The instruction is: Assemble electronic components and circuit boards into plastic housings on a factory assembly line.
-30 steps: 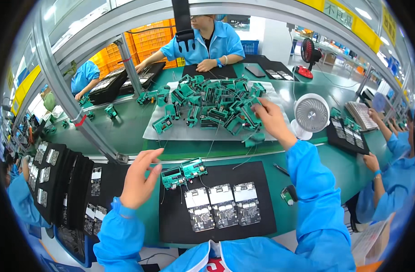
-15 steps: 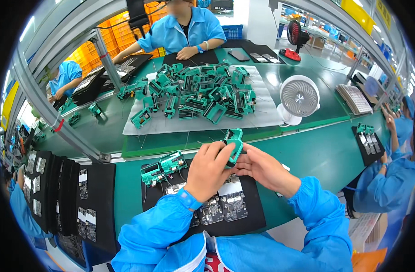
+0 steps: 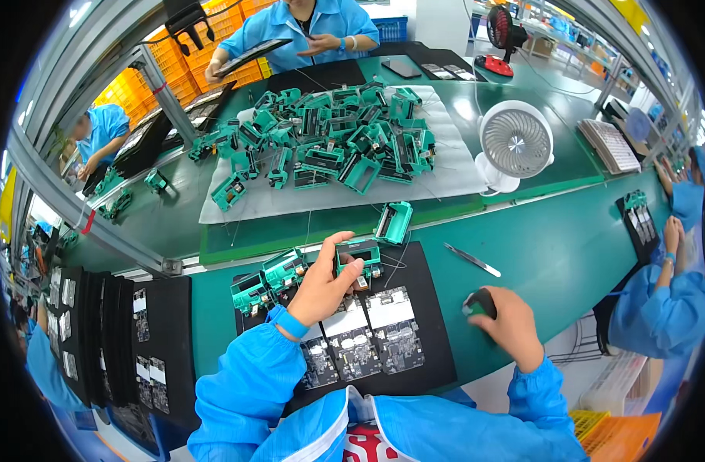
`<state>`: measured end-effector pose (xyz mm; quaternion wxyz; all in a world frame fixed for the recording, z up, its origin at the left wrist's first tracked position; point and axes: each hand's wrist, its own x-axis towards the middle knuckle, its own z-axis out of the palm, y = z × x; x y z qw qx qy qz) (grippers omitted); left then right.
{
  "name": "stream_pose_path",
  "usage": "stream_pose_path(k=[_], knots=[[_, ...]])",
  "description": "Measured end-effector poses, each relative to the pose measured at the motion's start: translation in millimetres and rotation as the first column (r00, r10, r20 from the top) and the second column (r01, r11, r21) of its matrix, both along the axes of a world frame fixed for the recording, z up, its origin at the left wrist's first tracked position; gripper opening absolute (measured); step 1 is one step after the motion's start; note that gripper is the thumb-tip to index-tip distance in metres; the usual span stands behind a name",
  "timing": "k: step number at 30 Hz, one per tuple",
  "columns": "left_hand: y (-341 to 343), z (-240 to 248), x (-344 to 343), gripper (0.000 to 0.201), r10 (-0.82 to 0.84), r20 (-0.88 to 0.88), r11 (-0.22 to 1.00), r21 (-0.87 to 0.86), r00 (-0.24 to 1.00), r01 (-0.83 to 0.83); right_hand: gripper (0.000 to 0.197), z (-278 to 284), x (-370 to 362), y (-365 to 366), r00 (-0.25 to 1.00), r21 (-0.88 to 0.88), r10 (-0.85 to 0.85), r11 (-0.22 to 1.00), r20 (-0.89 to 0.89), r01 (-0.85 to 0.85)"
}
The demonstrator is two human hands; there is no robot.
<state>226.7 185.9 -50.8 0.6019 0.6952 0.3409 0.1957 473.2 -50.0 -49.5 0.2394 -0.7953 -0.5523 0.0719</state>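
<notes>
My left hand [image 3: 322, 286] grips a green plastic housing [image 3: 360, 252] between thumb and fingers, above the black mat [image 3: 437, 343]. Off to the right, my right hand [image 3: 514, 327] pinches a small dark piece with a pale end [image 3: 481, 302] over the green table; its kind is not clear. One more green housing [image 3: 393, 222] lies just beyond the mat. Left of my left hand, two housings [image 3: 269, 279] rest on the mat's far edge. Several circuit boards [image 3: 399, 339] with white strips lie in a row nearer me. A pair of tweezers [image 3: 476, 262] lies beyond my right hand.
Many green housings [image 3: 329, 142] with thin wires are heaped on a white sheet [image 3: 445, 189]. A white fan [image 3: 516, 138] stands right of it. Black board trays [image 3: 172, 339] stand at my left, below a metal post [image 3: 114, 223]. Co-workers sit opposite and at both sides.
My hands have parted: the right one moved right and now holds a dark piece. A housing now rests beyond the mat, and tweezers are uncovered. The person opposite has lifted a dark tray.
</notes>
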Motion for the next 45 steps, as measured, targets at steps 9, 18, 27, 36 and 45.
stream_pose_path(k=[9, 18, 27, 36, 45], knots=[[-40.8, 24.9, 15.9, 0.066, 0.040, 0.476, 0.995, -0.103, 0.879, 0.010, 0.022, 16.6, -40.2, 68.2, 0.675, 0.460, 0.636, 0.760, -0.375, -0.460], [-33.9, -13.6, 18.9, 0.073, 0.068, 0.280, 0.997, -0.043, 0.958, -0.058, 0.025, 8.8, -37.4, 65.9, 0.921, 0.359, 0.387, 0.854, 0.045, -0.376], [-30.5, -37.0, 21.1, 0.075, 0.015, 0.132, 0.920, 0.387, 0.991, -0.065, 0.032, -11.4, -83.8, 40.7, 0.770, 0.328, 0.630, 0.752, -0.102, -0.572], [-32.1, -27.0, 17.1, 0.078, -0.005, 0.105, 0.971, 0.238, 0.994, -0.020, 0.035, -13.5, -87.8, 42.3, 0.756, 0.269, 0.640, 0.759, -0.136, -0.594], [-36.4, -13.6, 21.4, 0.078, 0.019, 0.085, 0.965, 0.260, 0.996, -0.040, 0.036, -14.2, -88.6, 43.7, 0.765, 0.265, 0.633, 0.763, -0.118, -0.590]])
